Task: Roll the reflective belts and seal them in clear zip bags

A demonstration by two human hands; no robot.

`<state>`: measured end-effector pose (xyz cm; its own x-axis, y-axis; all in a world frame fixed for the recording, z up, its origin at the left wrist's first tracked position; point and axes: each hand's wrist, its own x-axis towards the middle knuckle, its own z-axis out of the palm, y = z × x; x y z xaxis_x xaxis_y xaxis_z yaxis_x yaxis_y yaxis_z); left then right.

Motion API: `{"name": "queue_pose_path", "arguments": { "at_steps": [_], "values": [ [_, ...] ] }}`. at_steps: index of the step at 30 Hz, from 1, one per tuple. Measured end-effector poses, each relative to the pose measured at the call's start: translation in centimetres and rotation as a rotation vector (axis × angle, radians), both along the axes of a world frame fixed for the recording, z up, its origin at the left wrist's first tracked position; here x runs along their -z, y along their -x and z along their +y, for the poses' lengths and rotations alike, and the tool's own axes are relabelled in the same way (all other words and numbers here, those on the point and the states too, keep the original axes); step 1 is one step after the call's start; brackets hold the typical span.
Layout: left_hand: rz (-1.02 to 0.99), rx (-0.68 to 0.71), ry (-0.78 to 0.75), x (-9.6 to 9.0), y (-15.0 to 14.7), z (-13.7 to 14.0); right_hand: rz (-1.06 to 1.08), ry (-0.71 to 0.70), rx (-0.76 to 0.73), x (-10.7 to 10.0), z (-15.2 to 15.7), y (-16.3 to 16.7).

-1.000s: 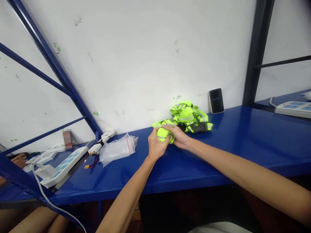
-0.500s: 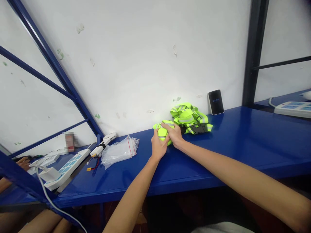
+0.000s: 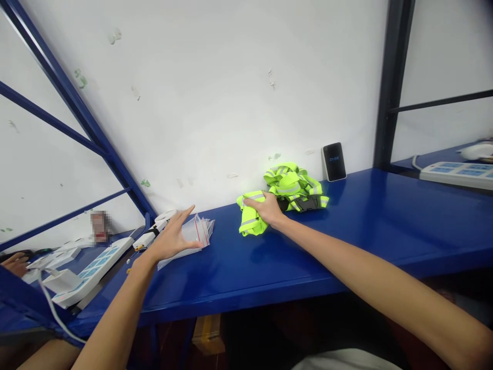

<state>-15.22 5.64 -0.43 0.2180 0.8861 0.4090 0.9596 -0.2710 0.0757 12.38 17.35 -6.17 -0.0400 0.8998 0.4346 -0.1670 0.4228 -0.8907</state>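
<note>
My right hand grips a folded bundle of neon yellow-green reflective strap with pale grey stripes, resting on the blue table. Right behind it lies a looser heap of the same reflective straps with a black buckle at its front. On the left, my left hand hovers over a stack of clear zip-lock bags with a red seal line. Its thumb and fingers are spread, and nothing is between them. Part of the bags is hidden by this hand.
A small black-screened clock leans against the wall at the back right. White power strips lie at the left and far right. A white fan is behind the bags. Another person's hand shows at the far left.
My left hand has let go of the folded strap bundle and moved left to above the bags, opening out. My right hand stays on the bundle. The view has shifted slightly.
</note>
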Motion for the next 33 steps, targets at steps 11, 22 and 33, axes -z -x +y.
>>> {"name": "queue_pose_path", "arguments": {
  "at_steps": [11,22,33],
  "values": [
    [0.035,-0.065,-0.145,2.6,-1.2,2.3,0.161,0.028,-0.021,-1.2,-0.9,-0.3],
    [-0.019,0.089,-0.466,5.3,-16.1,6.2,0.128,-0.135,0.463,-2.6,0.0,-1.5],
    [-0.08,0.005,-0.448,7.1,-18.2,8.2,0.028,-0.062,0.471,-1.2,0.8,-1.0]
  ]
}}
